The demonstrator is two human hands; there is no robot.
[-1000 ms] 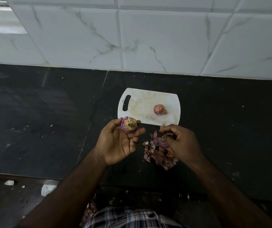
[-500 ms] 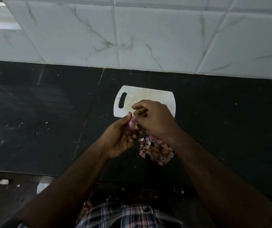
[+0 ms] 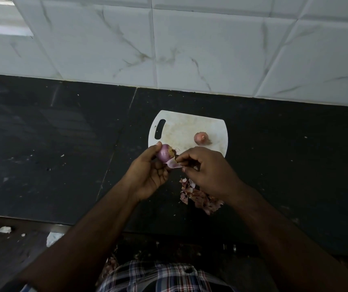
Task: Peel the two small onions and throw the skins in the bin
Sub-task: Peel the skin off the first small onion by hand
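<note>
Peeling first onion (image 3: 164,153): held in left hand (image 3: 147,175), right hand (image 3: 206,171) pinching skin (image 3: 173,164). Next, probably pulling toward 5 o'clock, onto peel pile (image 3: 200,199).

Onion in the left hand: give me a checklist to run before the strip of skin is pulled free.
1. Left hand grips the onion: ok.
2. Right hand pinches the loose strip of skin: ok.
3. Strip fully detached: not ok, one end is on the bulb.
4. Skin pile lies on the counter, off the cutting board: ok.
5. Second onion rests on the board, apart from both hands: ok.
6. Bin within reach: cannot tell, none in view.
</note>
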